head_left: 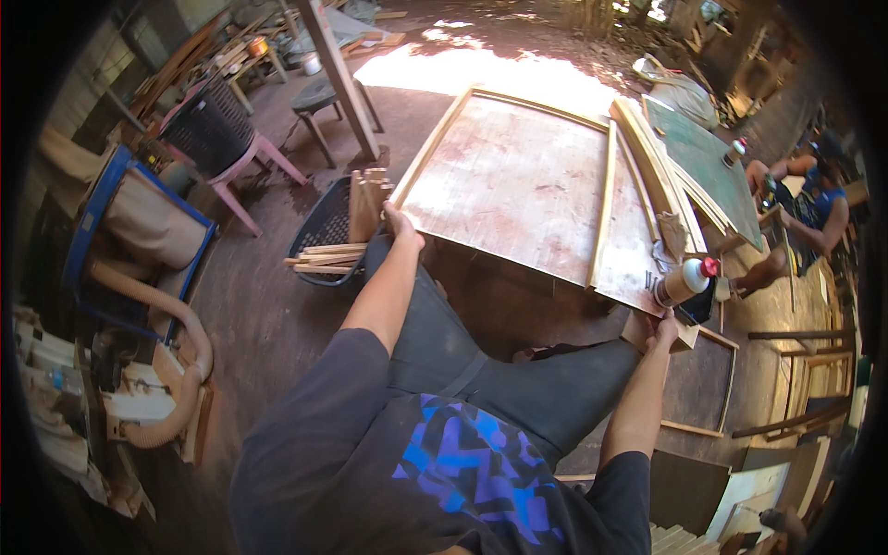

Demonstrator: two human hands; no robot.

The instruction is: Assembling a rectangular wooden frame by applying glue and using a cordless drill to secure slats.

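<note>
Nearest the camera is the wearer's dark shirt [370, 444], patterned in blue and purple across the front, with dark trousers [527, 393] beyond it and both forearms reaching away to the pale worktop [518, 190]. The hands are well apart: the left hand [404, 228] is closed around the near left corner, where the left strip [433, 148] of an open-sided wooden frame ends, and the right hand [662, 331] is at the near edge, just below a red-capped bottle [683, 282]. The fingers underneath are hidden, so I cannot tell how firmly either grips. The frame lies on the worktop, its far strip [541, 107] along the back, its right strip [604, 213] running toward the person, and no strip along the near side. Long loose battens [652, 162] lie to its right; a basket [324, 240] of cut wood stands on the floor by the left hand. The step in hand looks like steadying or squaring up the worktop with its frame; the next move would call for even pressure at both corners, minding the bottle.
</note>
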